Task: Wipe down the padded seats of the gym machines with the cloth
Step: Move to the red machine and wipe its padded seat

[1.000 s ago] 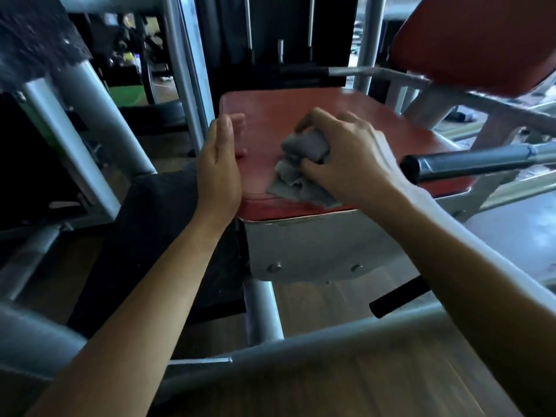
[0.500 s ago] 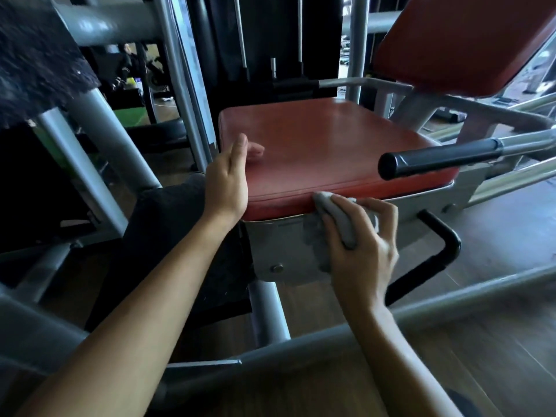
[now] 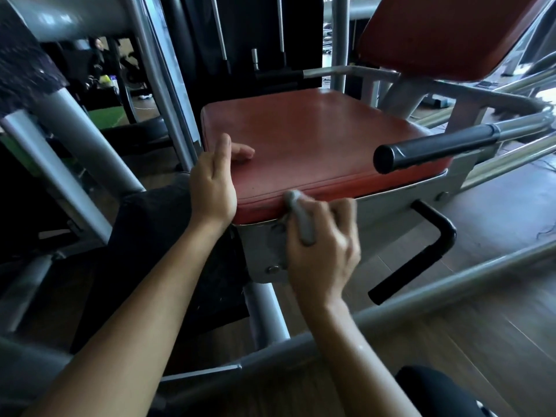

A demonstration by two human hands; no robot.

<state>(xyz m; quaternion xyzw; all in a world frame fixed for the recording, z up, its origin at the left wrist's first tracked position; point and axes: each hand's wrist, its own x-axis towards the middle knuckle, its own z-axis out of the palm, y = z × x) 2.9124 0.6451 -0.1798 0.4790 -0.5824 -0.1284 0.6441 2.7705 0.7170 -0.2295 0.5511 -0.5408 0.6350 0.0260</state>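
Left hand: we see our left hand (image 3: pixel 213 188) open, fingers straight, palm flat against the near left corner of the seat (image 3: pixel 316 136), thumb lying on the red top.
Right hand: our right hand (image 3: pixel 325 254) is curled round the cloth (image 3: pixel 302 224), gripping it in a bunch.
Cloth: grey, pressed against the seat's front edge and the metal plate (image 3: pixel 264 251) just below it; a fold sticks up past our knuckles.
Seat: red pad, its top bare apart from our thumb; a black handle (image 3: pixel 433 152) juts over its right side.
Backrest (image 3: pixel 451 34): red, tilted, behind the seat at upper right.
Change: a second ago we had the cloth on top of the seat; half a second ago it was already on the front edge, and now it sits a little nearer our left hand. The left hand has stayed at its corner.
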